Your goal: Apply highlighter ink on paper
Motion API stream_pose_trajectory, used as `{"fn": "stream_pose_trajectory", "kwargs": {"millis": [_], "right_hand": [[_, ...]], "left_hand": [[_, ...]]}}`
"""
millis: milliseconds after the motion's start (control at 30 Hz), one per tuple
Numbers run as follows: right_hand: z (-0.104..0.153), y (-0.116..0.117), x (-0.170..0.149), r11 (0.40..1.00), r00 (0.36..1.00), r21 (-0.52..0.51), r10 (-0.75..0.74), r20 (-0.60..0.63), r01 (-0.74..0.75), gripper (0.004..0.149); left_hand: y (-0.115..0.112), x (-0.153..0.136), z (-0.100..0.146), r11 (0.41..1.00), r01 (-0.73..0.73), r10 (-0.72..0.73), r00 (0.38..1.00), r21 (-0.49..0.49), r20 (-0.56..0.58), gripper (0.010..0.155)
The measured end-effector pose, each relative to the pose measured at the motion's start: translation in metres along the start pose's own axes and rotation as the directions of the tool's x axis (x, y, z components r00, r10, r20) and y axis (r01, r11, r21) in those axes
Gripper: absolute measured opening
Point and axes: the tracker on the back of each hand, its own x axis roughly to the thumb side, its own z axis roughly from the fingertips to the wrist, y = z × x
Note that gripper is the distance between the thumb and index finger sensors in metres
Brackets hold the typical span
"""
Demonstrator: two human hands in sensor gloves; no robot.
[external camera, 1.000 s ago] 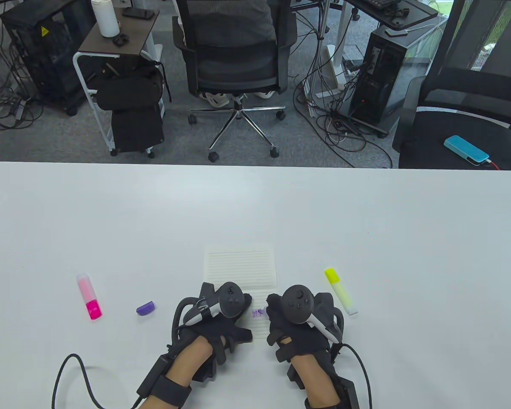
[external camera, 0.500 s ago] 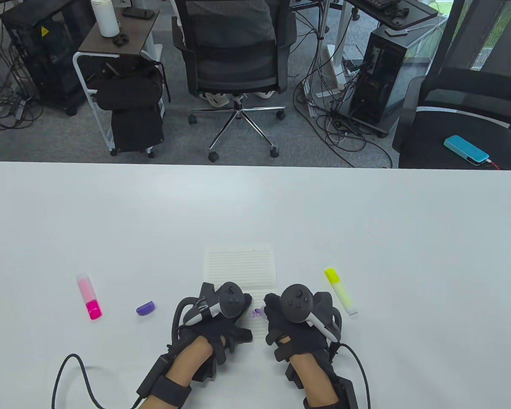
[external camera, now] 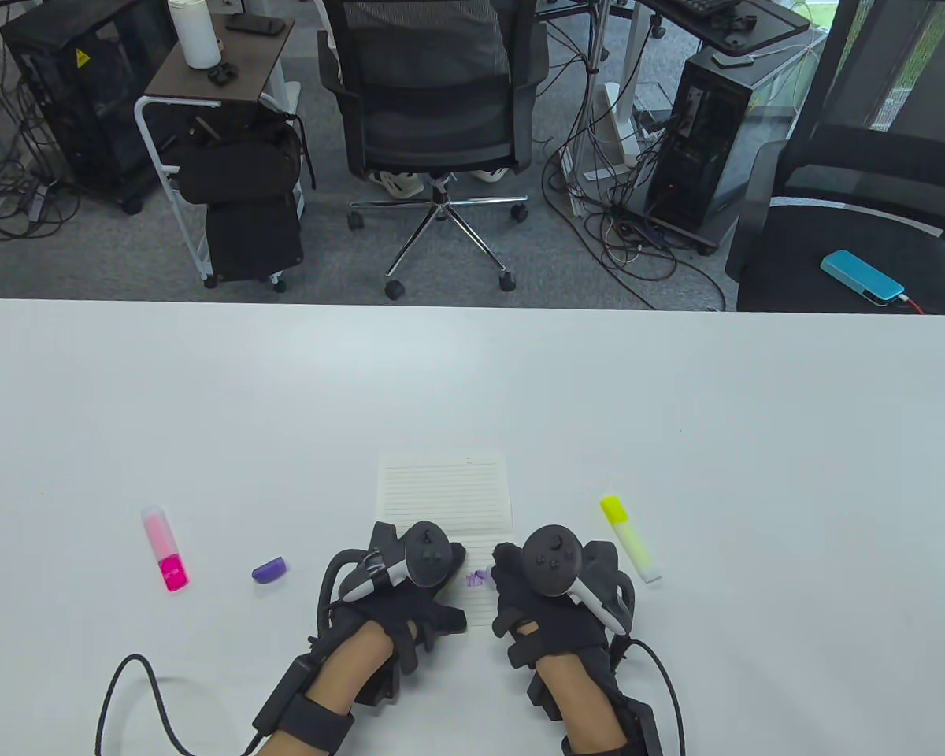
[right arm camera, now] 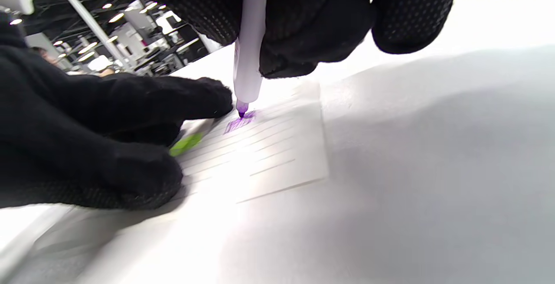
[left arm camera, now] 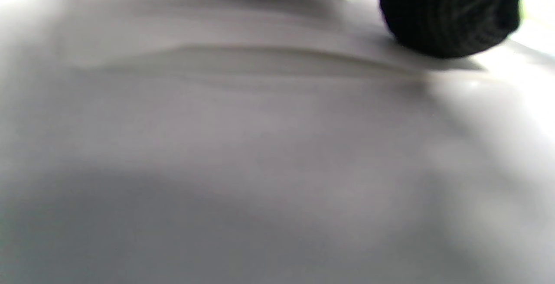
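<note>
A lined paper (external camera: 445, 492) lies near the table's front edge. My left hand (external camera: 421, 579) lies flat on its lower left part, with the fingers (right arm camera: 130, 102) stretched out along the sheet. My right hand (external camera: 520, 583) pinches a purple highlighter (right arm camera: 248, 58) almost upright, its tip (right arm camera: 241, 112) touching the paper (right arm camera: 269, 154). A purple ink patch (external camera: 479, 579) sits between the two hands, right under the tip (right arm camera: 238, 123). A green streak (right arm camera: 186, 144) shows beside my left fingers. The left wrist view is blurred, showing one fingertip (left arm camera: 451, 15) on the paper.
A pink highlighter (external camera: 165, 549) and a purple cap (external camera: 270, 568) lie to the left of my left hand. A capped yellow highlighter (external camera: 630, 539) lies just right of my right hand. Office chairs and computers stand beyond the table's far edge (external camera: 472, 303).
My right hand slid a little left over the purple patch, then back right, rubbing the tip over the same spot. The left hand stayed put.
</note>
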Motion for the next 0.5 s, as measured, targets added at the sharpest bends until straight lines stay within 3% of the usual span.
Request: {"fn": "stream_pose_trajectory", "kwargs": {"millis": [500], "right_hand": [[0.001,-0.0042,-0.0028,1.0,0.998,-0.012,-0.004,-0.062,0.004,0.041]], "left_hand": [[-0.0002,0.0,0.0001,1.0,-0.001,0.001,1.0,0.001,0.0,0.085]]}}
